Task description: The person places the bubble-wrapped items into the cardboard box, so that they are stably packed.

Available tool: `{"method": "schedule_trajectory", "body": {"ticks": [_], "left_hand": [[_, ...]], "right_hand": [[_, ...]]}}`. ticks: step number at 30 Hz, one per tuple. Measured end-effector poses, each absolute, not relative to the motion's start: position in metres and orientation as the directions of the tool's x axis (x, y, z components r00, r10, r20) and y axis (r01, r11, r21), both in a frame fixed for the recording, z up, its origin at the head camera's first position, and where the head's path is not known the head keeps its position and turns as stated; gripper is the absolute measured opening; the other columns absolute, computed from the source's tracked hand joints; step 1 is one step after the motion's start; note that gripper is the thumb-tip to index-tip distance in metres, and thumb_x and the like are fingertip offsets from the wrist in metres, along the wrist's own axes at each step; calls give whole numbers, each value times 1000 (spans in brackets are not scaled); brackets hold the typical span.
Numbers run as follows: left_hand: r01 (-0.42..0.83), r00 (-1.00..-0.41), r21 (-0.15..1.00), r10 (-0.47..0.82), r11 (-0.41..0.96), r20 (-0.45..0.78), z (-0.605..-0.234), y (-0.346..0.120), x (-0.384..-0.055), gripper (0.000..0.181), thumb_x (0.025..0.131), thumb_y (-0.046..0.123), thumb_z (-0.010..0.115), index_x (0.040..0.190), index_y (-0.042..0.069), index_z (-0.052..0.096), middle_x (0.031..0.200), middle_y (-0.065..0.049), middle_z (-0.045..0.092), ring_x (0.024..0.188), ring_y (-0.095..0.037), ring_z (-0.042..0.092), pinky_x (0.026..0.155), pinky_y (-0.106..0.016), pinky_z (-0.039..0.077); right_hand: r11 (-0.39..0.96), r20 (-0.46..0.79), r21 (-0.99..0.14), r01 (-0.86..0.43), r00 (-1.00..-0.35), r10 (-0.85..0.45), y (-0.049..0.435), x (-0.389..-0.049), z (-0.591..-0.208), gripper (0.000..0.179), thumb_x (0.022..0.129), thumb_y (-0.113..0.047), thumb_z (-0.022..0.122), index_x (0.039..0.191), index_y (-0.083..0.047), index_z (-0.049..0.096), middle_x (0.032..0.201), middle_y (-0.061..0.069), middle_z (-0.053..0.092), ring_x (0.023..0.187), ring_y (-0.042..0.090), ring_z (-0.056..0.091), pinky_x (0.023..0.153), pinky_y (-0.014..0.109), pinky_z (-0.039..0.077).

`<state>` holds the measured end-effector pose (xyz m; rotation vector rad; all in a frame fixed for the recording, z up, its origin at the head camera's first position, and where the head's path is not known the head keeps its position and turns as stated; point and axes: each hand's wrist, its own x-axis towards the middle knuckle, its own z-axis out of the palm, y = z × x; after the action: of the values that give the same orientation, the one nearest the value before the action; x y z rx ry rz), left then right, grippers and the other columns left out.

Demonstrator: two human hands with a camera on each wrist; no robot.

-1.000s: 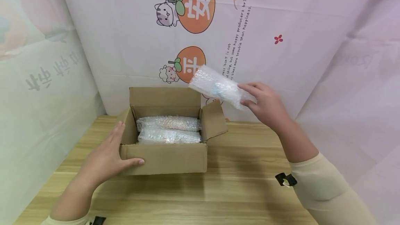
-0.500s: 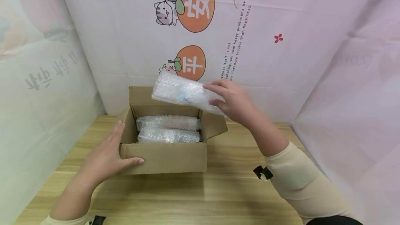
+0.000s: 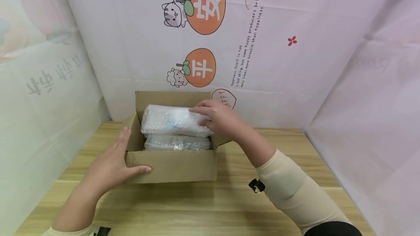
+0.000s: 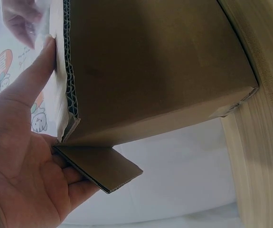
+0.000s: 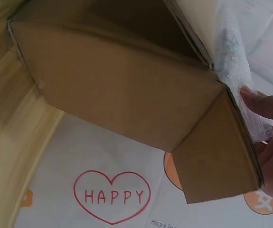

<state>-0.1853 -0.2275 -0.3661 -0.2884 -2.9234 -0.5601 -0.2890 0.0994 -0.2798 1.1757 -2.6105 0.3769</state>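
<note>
An opened cardboard box [image 3: 174, 166] stands on the wooden table, flaps spread. My left hand [image 3: 108, 163] holds its front left corner, thumb along the front wall and fingers against the left flap. In my right hand [image 3: 220, 117] is the right end of a bubble-wrapped package [image 3: 164, 119], gripped between thumb and fingers. This package lies level at the box's opening, over the rear one of two similar packages. The front bubble-wrapped package [image 3: 177, 143] shows inside; the rear one is mostly hidden. In the right wrist view, my right thumb presses the bubble wrap [image 5: 250, 118] beside a flap.
A printed white cloth [image 3: 279, 65] hangs behind the box, with more cloth at both sides. Bare wooden tabletop [image 3: 183, 207] shows in front of the box and to its right.
My right hand has carried the bubble-wrapped package leftward and down, from right of the box to its opening, levelling it over the rear package. My left hand has stayed at the corner.
</note>
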Motion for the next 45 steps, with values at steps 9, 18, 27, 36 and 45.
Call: {"method": "schedule_trajectory", "body": {"ticks": [9, 18, 27, 36, 45], "left_hand": [[211, -972, 355, 156, 911, 177, -367, -227, -184, 134, 68, 86, 58, 158, 11, -6, 165, -12, -4, 142, -50, 25, 101, -72, 32], [215, -970, 348, 158, 912, 186, -367, -228, -185, 134, 68, 86, 58, 158, 9, -5, 165, -13, -4, 143, -50, 23, 103, -72, 30], [219, -968, 347, 159, 912, 194, -367, -228, -186, 134, 68, 85, 59, 158, 8, -4, 165, -15, -2, 143, -49, 24, 104, -71, 31], [222, -968, 363, 159, 905, 194, -368, -229, -188, 134, 68, 84, 61, 158, 9, -4, 165, -15, -1, 145, -48, 22, 105, -71, 29], [221, -969, 369, 161, 903, 188, -368, -229, -189, 135, 67, 85, 61, 158, 9, -4, 165, -14, -1, 146, -46, 20, 107, -70, 28]], "right_hand": [[655, 254, -62, -753, -647, -719, 87, -294, -297, 46, 90, -18, 72, 135, -24, 62, 128, -2, 62, 116, 18, 57, 95, 35, 51], [684, 187, -42, -728, -679, -710, 74, -293, -289, 36, 95, -33, 66, 129, -20, 64, 129, -4, 61, 123, 17, 52, 103, 34, 47], [718, 126, 70, -693, -708, -695, 60, -297, -299, 45, 94, -20, 68, 137, -31, 59, 132, -4, 62, 121, 18, 58, 83, 33, 57], [715, 94, 131, -687, -709, -699, 57, -294, -312, 43, 95, -18, 64, 137, -30, 60, 129, -2, 62, 118, 18, 57, 84, 30, 56], [689, 115, 134, -713, -679, -725, 60, -296, -319, 43, 95, -17, 66, 136, -26, 61, 127, 1, 62, 117, 18, 58, 88, 29, 54]]}}
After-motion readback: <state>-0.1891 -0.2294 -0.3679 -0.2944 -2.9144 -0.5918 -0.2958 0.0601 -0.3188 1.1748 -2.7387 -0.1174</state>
